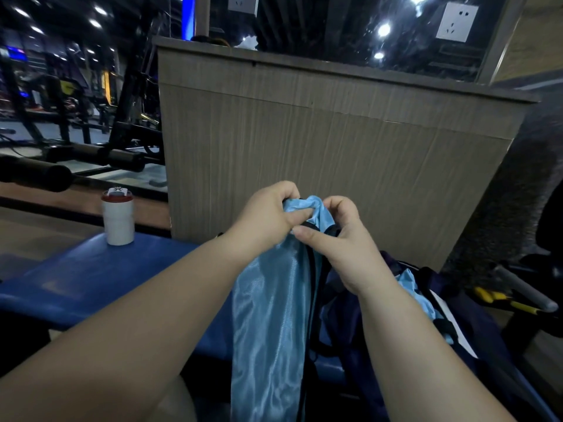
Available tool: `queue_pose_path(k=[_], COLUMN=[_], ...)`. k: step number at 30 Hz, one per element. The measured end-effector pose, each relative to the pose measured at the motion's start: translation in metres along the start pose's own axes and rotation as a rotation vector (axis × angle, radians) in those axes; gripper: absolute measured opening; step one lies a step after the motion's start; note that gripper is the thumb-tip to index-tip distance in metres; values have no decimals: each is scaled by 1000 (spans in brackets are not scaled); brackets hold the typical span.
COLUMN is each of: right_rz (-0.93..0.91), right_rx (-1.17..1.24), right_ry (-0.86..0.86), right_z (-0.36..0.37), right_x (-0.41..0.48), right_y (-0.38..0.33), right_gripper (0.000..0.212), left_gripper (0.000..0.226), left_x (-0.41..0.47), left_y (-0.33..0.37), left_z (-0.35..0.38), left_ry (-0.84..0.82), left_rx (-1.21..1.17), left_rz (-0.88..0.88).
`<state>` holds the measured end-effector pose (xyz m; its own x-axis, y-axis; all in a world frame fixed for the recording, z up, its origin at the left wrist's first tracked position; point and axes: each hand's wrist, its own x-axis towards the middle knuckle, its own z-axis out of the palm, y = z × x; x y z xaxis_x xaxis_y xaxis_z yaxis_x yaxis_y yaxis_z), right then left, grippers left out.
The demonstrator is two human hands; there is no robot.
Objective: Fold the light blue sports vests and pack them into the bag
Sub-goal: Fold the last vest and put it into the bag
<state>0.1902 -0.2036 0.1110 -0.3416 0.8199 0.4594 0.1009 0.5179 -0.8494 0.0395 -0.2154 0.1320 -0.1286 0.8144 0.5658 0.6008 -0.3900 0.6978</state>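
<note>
Light blue sports vest, held up by its top edge and hanging as a long narrow drape between your forearms

Left to right: a white canister with a red band stands on the far left end of the blue padded bench, well apart from the work. Your left hand grips a bunched fold at the top of the vest, fingers curled over the cloth and thumb pressed into it. Your right hand sits just beside it, the thumbs nearly meeting, and pinches the dark-trimmed edge of the same garment. Both hands are thus together and clamped on the vest, neither free. A wood-grain counter fills the background behind them. Further right, below your right forearm, lies the dark navy bag, with a second light blue vest showing in it; whether that one is folded cannot be told.

Key relation: the long axis of the held vest runs straight down from your hands, and its lower end leaves the view at the bottom edge. The bag lies to the right and lower, nearer your right hand than your left.

Judgement: this vest looks gathered rather than folded. You would likely halve it along its length first, then carry it rightward to the bag, right hand leading
</note>
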Motion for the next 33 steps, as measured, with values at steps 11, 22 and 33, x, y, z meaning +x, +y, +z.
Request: queue_pose_path(k=[11, 22, 33], right_rz=[134, 145, 244], right_rx=[249, 322, 406], right_ry=[297, 308, 426], right_z=[-14, -33, -39], right_x=[15, 17, 27], right_y=[-16, -27, -23], right_gripper=[21, 21, 16], left_gripper=[56, 50, 24], left_x=[-8, -14, -27], left_y=[-18, -61, -94], left_z=[-16, -20, 18], left_ry=[-510, -724, -592], left_rx=[-43, -397, -698], left_rz=[-161, -411, -626])
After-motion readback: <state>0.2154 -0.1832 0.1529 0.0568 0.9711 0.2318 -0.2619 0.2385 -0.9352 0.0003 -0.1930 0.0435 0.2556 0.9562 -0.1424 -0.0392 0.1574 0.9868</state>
